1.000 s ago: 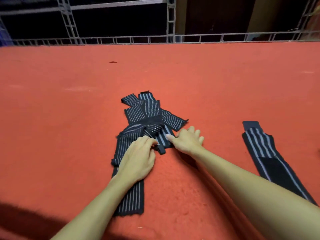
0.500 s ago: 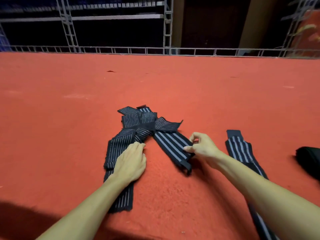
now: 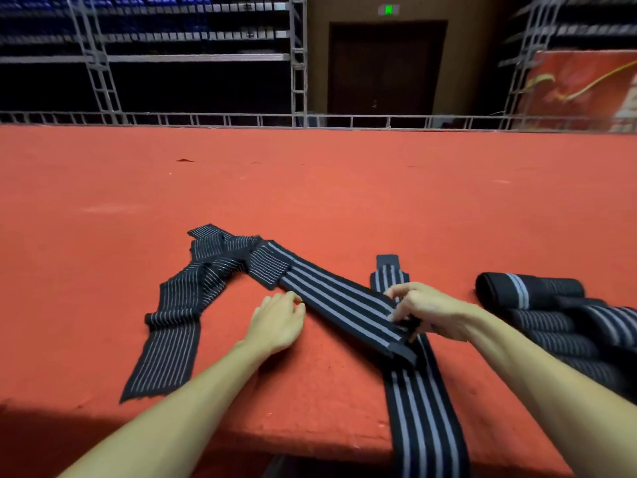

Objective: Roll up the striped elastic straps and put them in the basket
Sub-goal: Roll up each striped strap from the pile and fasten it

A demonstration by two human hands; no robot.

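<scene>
Lighting: dim hall, red surface (image 3: 310, 188) evenly lit from above. Shadow: dark band at near-left edge. Optics: wide-angle bowing at borders; background racks (image 3: 155, 56) soft, slightly blurred.

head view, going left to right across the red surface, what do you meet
thin-striped strap → left hand → wide-striped strap → right hand pinching that strap's end → rolled straps

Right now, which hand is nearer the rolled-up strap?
Right. The right hand sits just left of the rolled-up strap, apart from it; the left hand lies farther left, beyond the stretched strap.
</scene>
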